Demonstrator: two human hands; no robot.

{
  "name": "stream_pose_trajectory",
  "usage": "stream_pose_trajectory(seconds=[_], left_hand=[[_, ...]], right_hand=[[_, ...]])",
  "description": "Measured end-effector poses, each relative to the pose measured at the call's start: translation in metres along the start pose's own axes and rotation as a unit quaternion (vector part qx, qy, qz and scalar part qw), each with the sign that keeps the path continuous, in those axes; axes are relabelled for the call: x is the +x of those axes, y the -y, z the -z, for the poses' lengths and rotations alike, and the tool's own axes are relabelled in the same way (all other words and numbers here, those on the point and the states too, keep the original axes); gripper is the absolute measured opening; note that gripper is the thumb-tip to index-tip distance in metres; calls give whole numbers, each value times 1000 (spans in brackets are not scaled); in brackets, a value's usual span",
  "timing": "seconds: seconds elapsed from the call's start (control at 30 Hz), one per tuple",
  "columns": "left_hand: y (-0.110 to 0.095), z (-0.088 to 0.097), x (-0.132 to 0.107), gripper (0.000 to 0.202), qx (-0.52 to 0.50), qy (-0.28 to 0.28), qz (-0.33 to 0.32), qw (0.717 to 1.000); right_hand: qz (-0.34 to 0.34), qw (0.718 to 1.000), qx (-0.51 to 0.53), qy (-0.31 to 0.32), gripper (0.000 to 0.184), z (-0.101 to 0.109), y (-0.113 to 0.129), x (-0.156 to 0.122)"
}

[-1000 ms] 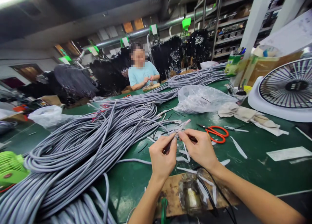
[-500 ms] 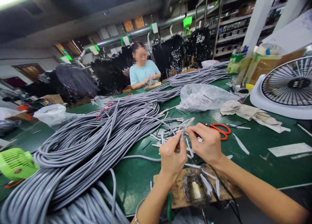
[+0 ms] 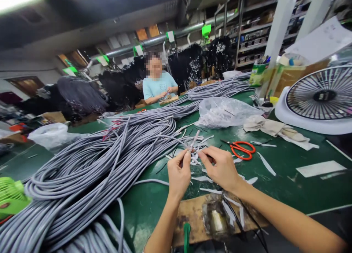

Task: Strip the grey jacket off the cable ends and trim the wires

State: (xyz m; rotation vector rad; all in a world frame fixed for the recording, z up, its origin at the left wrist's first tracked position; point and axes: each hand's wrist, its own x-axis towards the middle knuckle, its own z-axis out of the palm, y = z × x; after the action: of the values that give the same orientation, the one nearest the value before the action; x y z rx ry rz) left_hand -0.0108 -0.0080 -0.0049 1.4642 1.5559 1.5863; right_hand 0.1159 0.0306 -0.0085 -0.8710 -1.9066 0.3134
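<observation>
My left hand (image 3: 179,174) is closed in a pinch on the end of a grey cable (image 3: 151,180), whose pale, pinkish tip (image 3: 196,136) sticks up past the fingers. Right beside it, my right hand (image 3: 220,167) has thumb and forefinger pressed together close to the cable end. What they pinch is too small to make out. White and black scraps (image 3: 202,178) are strewn on the green table under both hands. A large bundle of grey cables (image 3: 90,172) lies to the left. Orange-handled scissors (image 3: 243,150) rest just beyond my right hand.
A wooden board (image 3: 183,220) with a metal block (image 3: 218,220) sits at the near edge. Further right are a clear plastic bag (image 3: 225,112), cloth gloves (image 3: 277,130) and a white fan (image 3: 321,95). Across the table (image 3: 283,187) a co-worker (image 3: 159,86) sits handling something small.
Both hands have shifted slightly left, and a small gap now shows between their fingertips. The cable's pale tip now points more upright. The scissors show more fully. The view has turned slightly.
</observation>
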Motion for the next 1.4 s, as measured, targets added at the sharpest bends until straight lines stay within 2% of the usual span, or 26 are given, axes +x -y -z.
stream_pose_trajectory(seconds=[0.2,0.37,0.43,0.5,0.57,0.67,0.73,0.87,0.9,0.97,1.03,1.1,1.17,1.3,1.4], left_hand=[[-1,-1,-3,30,11,4,-11,1000],[-1,-7,-7,30,81,-8,-66,995],[-1,-10,-9,29,129,-15,-101,986],[-1,-11,-10,27,176,-30,-138,974],[-2,-11,-9,26,206,-37,-160,965],[-1,-11,-7,26,216,-29,-166,962],[1,-12,-7,25,221,-31,-175,959],[5,-14,-10,26,254,-59,-243,935],[6,-14,-11,26,262,-64,-257,928],[6,-13,-10,26,272,-64,-264,923],[5,-11,-9,27,276,-60,-248,927],[5,-10,-8,28,279,-60,-238,928],[5,-11,-9,27,291,-64,-249,921],[8,-16,-14,26,341,-69,-304,887],[10,-16,-14,27,355,-84,-307,879]], right_hand=[[-35,999,39,1,26,-3,6,-2],[-108,984,140,27,31,-2,5,1],[-110,983,146,29,32,-3,5,0],[-69,992,102,0,29,-3,6,-3],[6,999,29,-45,24,-4,6,-7],[96,991,-50,-80,20,-4,5,-10],[97,991,-55,-78,19,-3,3,-9],[25,996,-24,-85,22,1,4,-3],[28,995,-27,-91,22,1,5,-3],[80,990,-51,-101,20,1,6,-4],[141,981,-83,-101,17,0,7,-7],[174,974,-104,-98,16,0,7,-8],[166,977,-95,-98,15,1,7,-7],[105,986,-58,-116,16,5,10,-6],[151,979,-79,-109,15,6,12,-9]])
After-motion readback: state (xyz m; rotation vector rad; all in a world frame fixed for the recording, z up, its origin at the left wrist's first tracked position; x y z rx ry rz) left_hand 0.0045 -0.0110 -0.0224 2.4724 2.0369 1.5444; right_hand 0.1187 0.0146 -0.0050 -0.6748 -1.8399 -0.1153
